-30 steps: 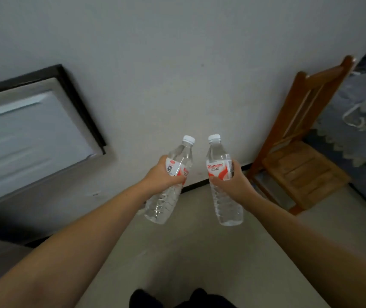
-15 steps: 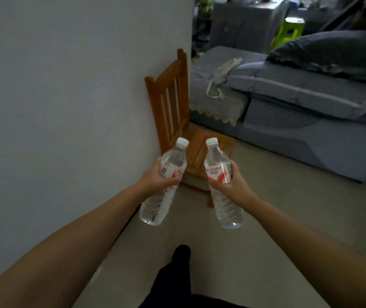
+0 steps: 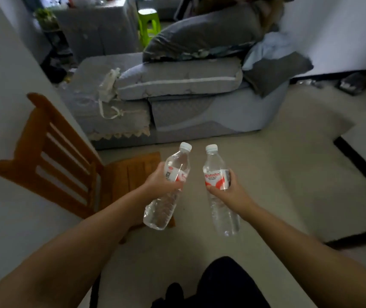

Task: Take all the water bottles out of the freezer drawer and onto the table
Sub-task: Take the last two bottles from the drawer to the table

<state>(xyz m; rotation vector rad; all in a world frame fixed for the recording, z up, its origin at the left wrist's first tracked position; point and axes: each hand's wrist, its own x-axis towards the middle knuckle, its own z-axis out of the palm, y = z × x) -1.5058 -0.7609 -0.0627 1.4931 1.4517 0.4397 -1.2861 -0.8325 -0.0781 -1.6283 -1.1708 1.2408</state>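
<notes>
I see the left hand (image 3: 160,183) with its fingers wrapped round the label band of the left bottle (image 3: 168,189), which tilts with its cap up and to the right and its base low toward the chair (image 3: 66,165). The right hand (image 3: 228,192) grips the right bottle (image 3: 220,192) at the label, thumb across the front and fingers (image 3: 231,174) curled round the far side, the bottle near upright. Both bottles hang over the floor (image 3: 288,174), close together but apart, with the sofa (image 3: 177,94) beyond.
</notes>
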